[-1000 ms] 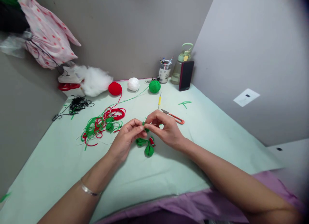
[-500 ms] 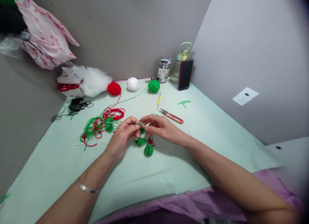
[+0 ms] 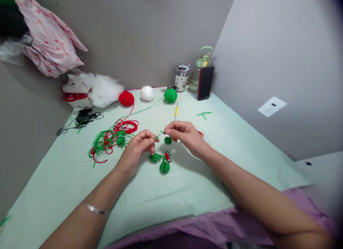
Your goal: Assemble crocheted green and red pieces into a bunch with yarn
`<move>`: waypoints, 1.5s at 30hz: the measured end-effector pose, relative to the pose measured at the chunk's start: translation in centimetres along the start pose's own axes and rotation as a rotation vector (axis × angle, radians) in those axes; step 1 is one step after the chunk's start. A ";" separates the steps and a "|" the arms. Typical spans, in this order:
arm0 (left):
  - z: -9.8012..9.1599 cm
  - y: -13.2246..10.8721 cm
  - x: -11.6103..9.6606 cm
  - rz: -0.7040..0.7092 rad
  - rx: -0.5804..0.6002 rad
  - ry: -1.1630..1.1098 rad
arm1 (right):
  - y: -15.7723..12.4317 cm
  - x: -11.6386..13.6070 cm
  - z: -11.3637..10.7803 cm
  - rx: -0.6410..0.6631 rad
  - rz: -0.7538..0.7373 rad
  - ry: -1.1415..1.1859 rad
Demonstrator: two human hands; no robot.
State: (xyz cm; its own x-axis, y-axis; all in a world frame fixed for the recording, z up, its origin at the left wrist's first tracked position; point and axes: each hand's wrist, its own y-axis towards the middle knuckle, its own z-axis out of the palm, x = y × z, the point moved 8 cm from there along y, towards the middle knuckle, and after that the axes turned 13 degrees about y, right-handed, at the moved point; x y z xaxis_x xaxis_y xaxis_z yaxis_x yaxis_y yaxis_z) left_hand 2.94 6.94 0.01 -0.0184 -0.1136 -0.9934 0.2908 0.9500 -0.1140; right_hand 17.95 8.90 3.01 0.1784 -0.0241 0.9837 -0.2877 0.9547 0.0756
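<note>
My left hand (image 3: 137, 148) and my right hand (image 3: 184, 135) are raised just above the pale green table (image 3: 187, 192), both pinched on a short green yarn strand (image 3: 158, 135) stretched between them. A small green crocheted ball (image 3: 168, 140) hangs below my right fingertips. Under the hands lie small green and red crocheted pieces (image 3: 162, 161). My left wrist wears a silver bangle (image 3: 95, 209).
A tangle of green and red yarn (image 3: 111, 139) lies left of the hands. Red (image 3: 126, 98), white (image 3: 147, 93) and green yarn balls (image 3: 170, 95) sit near the wall, with white stuffing (image 3: 103, 89), black thread (image 3: 85, 116), a pen jar (image 3: 182, 79), a bottle (image 3: 199, 71), a phone (image 3: 205, 83), a yellow-handled hook (image 3: 176, 111).
My hands have drawn apart, pulling the green strand taut. My right hand moved up and right over the orange snips, and the small green ball now hangs free below it.
</note>
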 end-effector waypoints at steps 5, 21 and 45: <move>-0.1 0.0 0.2 -0.008 -0.013 -0.060 | -0.1 0.0 0.2 -0.006 0.011 -0.012; 0.2 -0.1 0.2 -0.033 -0.009 -0.062 | -0.2 -0.5 0.7 0.039 0.020 -0.182; 0.5 0.0 0.3 0.000 0.006 0.010 | -0.6 -1.8 2.2 0.187 0.156 -0.080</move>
State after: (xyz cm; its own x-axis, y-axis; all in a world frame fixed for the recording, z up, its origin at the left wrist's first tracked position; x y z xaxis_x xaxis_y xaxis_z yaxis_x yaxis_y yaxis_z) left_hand 3.38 6.79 -0.27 -0.0280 -0.1106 -0.9935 0.2965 0.9482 -0.1139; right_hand 15.74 7.70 1.53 0.0455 0.0883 0.9951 -0.4761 0.8776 -0.0561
